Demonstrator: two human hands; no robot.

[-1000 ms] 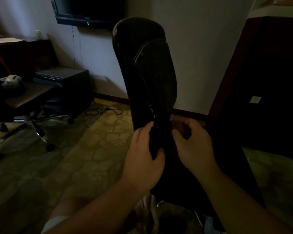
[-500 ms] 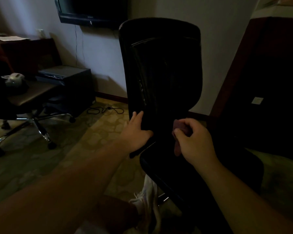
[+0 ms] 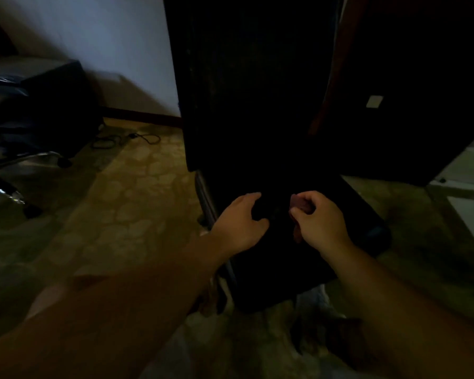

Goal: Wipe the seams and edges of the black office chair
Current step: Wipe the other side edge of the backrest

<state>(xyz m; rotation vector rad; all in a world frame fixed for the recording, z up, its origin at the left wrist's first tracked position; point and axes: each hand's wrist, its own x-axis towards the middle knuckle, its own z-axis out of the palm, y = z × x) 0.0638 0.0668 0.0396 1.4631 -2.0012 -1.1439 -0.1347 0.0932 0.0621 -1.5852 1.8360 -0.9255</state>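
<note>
Black office chair (image 3: 246,86) sits straight ahead of both hands: backrest rises above them, seat runs under and past them toward the person. Frame is very dark, so no seam line, dust or wiped streak can be made out on it.

Right hand (image 3: 319,224) is curled shut around a small reddish cloth (image 3: 298,205); a bit of cloth pokes out above the knuckles and another below the palm. Cloth sits at the rear of the seat, just under the backrest's lower edge. Whether it actually touches the upholstery: can't tell.

Left hand (image 3: 240,221) is just beside it, fingers spread and loosely curved, holding nothing, resting on or just over the seat near its left edge. Looks like bracing.

Progress, as a judgement: working the junction of seat and backrest, mid-task at best. No way to confirm which edges are already clean. Left to do, presumably: backrest sides and top, seat perimeter, anything underneath.

Outward of the left hand: patterned carpet (image 3: 137,203), a cable (image 3: 126,139) on it, chrome base of a second chair (image 3: 17,170) well apart. Beyond the right hand: dark wooden furniture (image 3: 411,77).
</note>
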